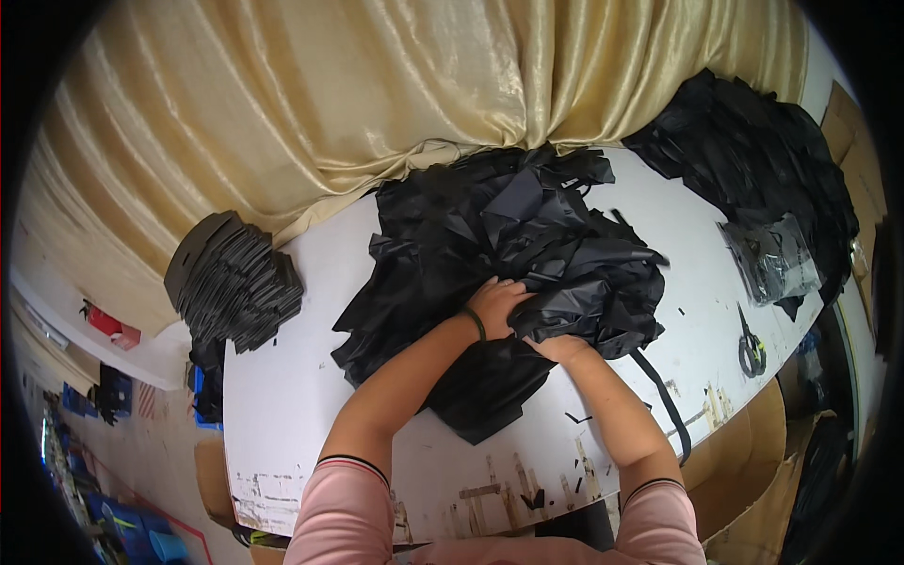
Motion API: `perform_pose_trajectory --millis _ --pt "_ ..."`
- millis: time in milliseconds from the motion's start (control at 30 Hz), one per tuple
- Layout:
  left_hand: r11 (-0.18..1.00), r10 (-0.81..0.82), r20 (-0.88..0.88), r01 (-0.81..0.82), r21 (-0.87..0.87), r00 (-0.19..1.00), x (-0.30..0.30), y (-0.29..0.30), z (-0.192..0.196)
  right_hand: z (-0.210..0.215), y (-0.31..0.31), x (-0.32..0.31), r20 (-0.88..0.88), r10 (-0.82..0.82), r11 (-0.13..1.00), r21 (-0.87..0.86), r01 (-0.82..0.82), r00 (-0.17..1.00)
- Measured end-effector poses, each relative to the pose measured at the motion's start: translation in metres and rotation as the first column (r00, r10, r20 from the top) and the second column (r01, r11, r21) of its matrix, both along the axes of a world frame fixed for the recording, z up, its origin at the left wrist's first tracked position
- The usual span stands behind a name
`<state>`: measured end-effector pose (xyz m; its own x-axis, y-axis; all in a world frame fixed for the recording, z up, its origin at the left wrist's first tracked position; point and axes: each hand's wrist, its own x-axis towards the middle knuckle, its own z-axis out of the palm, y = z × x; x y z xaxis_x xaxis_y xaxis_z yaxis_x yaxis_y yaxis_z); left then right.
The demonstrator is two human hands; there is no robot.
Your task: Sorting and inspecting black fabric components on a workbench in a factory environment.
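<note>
A large loose heap of thin black fabric pieces [428, 273] lies crumpled in the middle of the white table. My left hand [499, 306], with a dark band on its wrist, is sunk into the heap, its bent fingers closed on the fabric. Close by on the right, my right hand [562, 348] reaches under a shiny bunched fold [570, 311]; its fingers are hidden there. One smooth black piece [490, 391] spreads from below my hands toward the front of the table. A black strap [667, 400] trails from the heap's right side over the table edge.
A stack of flat black pieces [231, 282] stands at the left. Another black fabric pile [753, 151] lies at the far right, beside a clear plastic bag [777, 259]. Scissors [750, 348] rest near the right edge, above a cardboard box [744, 443]. A gold curtain [377, 85] hangs behind.
</note>
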<state>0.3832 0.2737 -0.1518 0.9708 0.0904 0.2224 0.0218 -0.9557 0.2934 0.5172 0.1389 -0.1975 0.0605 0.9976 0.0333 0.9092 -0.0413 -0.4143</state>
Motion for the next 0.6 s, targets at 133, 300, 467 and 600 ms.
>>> perform_pose_trajectory --millis 133,300,467,600 --pt "0.993 0.075 -0.178 -0.089 -0.073 0.981 -0.021 -0.015 0.042 0.016 -0.022 -0.025 0.009 -0.198 0.978 -0.056 0.199 0.98" --pt "0.982 0.106 -0.196 -0.133 -0.134 0.975 -0.096 -0.025 0.091 0.148 -0.073 -0.085 -0.025 -0.067 0.948 -0.313 0.056 0.997" --pt "0.665 0.574 0.214 -0.297 -0.686 0.79 -0.195 -0.005 0.087 0.127 -0.061 -0.102 -0.177 0.067 0.862 0.506 0.033 0.982" --pt "-0.323 0.922 -0.296 0.073 -0.944 0.249 -0.319 0.079 0.013 0.043 -0.042 -0.094 -0.061 0.008 0.917 0.398 0.017 0.998"
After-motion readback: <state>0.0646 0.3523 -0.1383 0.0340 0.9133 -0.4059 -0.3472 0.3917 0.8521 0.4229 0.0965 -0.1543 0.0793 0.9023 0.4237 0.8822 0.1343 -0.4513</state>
